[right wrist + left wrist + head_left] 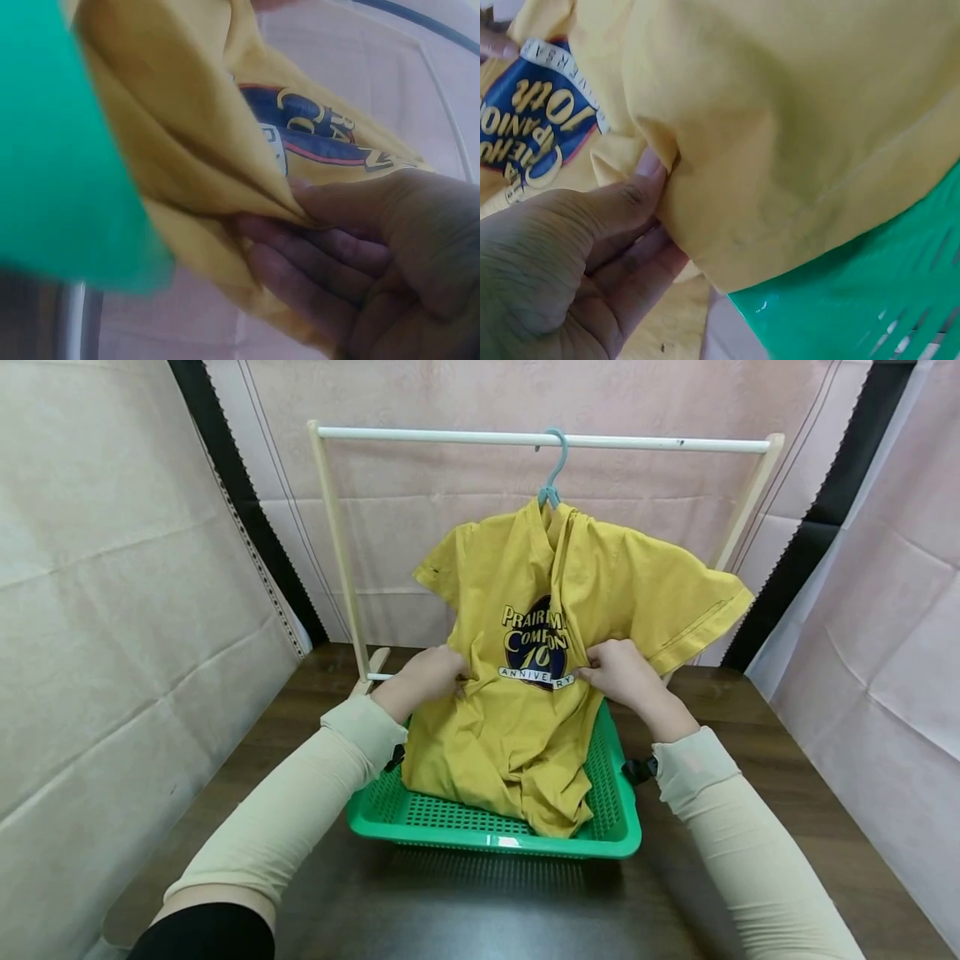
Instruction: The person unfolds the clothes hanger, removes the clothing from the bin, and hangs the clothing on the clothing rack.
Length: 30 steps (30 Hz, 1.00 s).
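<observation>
A yellow T-shirt (480, 735) with a dark blue printed emblem hangs on a light blue hanger (552, 485), its lower part bunched inside a green basket (495, 842). My left hand (433, 675) pinches the shirt's left side beside the print; in the left wrist view the thumb and fingers of that hand (592, 247) grip a fold of cloth. On the other side, my right hand (618, 668) pinches the fabric near the lower right of the emblem. The right wrist view shows the same hand (390, 247) with cloth between thumb and fingers.
The hanger hooks over the white bar (450, 437) of a small clothes rack with cream posts (341, 543). Beneath the basket is a dark wooden table (480, 910). Pale fabric walls (112, 568) stand at both sides and behind.
</observation>
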### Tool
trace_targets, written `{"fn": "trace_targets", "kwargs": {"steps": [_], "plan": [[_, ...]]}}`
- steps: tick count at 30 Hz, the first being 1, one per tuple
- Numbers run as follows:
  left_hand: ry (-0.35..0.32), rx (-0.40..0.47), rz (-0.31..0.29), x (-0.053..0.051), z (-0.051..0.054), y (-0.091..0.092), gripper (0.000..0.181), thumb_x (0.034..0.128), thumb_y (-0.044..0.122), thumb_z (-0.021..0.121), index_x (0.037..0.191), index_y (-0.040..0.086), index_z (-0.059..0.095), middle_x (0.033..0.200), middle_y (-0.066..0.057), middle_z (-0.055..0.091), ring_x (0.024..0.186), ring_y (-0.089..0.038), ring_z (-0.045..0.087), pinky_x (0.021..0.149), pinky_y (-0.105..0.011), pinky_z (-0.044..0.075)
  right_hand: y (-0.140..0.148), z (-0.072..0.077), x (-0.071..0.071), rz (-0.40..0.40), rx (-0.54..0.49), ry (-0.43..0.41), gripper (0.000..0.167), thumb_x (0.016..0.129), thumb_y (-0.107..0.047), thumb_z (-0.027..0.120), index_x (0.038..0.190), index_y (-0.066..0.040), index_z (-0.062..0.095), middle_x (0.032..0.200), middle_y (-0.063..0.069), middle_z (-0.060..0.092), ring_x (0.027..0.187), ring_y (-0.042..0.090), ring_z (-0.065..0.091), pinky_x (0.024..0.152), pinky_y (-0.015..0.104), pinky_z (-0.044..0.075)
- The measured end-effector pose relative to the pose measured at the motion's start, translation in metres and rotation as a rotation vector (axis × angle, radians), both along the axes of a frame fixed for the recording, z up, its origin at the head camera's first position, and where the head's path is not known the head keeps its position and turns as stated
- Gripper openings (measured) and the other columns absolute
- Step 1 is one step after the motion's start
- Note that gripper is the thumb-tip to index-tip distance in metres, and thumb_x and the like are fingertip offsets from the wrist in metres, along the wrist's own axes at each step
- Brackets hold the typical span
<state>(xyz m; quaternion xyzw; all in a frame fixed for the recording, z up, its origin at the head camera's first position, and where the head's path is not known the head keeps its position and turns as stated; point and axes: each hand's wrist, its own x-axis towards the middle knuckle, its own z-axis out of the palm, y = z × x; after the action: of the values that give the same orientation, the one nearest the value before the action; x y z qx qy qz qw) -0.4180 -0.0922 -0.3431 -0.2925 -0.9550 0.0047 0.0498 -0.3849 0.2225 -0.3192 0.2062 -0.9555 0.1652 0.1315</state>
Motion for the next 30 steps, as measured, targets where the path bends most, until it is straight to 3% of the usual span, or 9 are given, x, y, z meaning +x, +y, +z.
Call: {"fn": "trace_targets", "kwargs": {"steps": [4,10,14,20,26,30], "plan": [[-0.008,0.044,-0.044,-0.004,0.004,-0.006,0.008,0.0855,0.021,0.083,0.081,0.016,0.077,0.086,0.002,0.071,0.077,-0.017,0.061,0.071,-0.030,0.049,0.002,0.001,0.000,0.004,0.010,-0.008,0.025,0.094,-0.022,0.073,0.074,-0.009,0.064,0.059,0.001,0.056,0.054,0.017,0.049,0.055,0.032,0.039],[0.002,0.094,-0.047,-0.006,0.012,-0.008,0.005,0.0849,0.023,0.083,0.088,0.019,0.081,0.090,0.005,0.074,0.080,-0.017,0.067,0.072,-0.032,0.054,0.005,0.002,-0.001,0.014,0.012,0.007,0.027,0.094,-0.020,0.073,0.073,-0.009,0.061,0.059,0.002,0.055,0.053,0.017,0.049,0.055,0.033,0.040],[-0.025,0.102,-0.036,-0.003,0.018,-0.007,0.012,0.0891,0.024,0.080,0.080,0.017,0.076,0.078,0.004,0.068,0.067,-0.015,0.055,0.063,-0.030,0.046,0.006,0.004,0.000,0.028,-0.001,0.016,0.029,0.094,-0.020,0.072,0.071,-0.009,0.059,0.059,0.001,0.054,0.053,0.017,0.048,0.056,0.033,0.040],[-0.028,0.124,-0.039,-0.002,0.026,-0.009,0.017,0.0910,0.025,0.077,0.077,0.016,0.073,0.074,0.004,0.063,0.063,-0.013,0.046,0.061,-0.029,0.038,0.009,0.012,0.000,0.033,-0.020,0.039,0.035,0.095,-0.020,0.071,0.067,-0.011,0.052,0.055,0.000,0.045,0.050,0.017,0.042,0.054,0.032,0.035],[-0.019,0.126,-0.044,-0.006,0.034,-0.017,0.012,0.0919,0.025,0.076,0.096,0.015,0.080,0.094,0.000,0.074,0.081,-0.013,0.067,0.073,-0.028,0.054,0.017,0.024,-0.003,-0.020,-0.050,0.078,0.037,0.095,-0.022,0.071,0.065,-0.011,0.051,0.055,0.000,0.043,0.052,0.019,0.040,0.053,0.033,0.033],[0.030,0.116,-0.026,-0.007,0.044,-0.023,0.017,0.0932,0.027,0.074,0.103,0.014,0.079,0.100,-0.003,0.075,0.090,-0.019,0.070,0.079,-0.032,0.056,0.026,0.030,-0.006,-0.054,-0.086,0.102,0.039,0.095,-0.024,0.070,0.064,-0.011,0.050,0.054,0.001,0.044,0.050,0.019,0.040,0.051,0.033,0.033]]}}
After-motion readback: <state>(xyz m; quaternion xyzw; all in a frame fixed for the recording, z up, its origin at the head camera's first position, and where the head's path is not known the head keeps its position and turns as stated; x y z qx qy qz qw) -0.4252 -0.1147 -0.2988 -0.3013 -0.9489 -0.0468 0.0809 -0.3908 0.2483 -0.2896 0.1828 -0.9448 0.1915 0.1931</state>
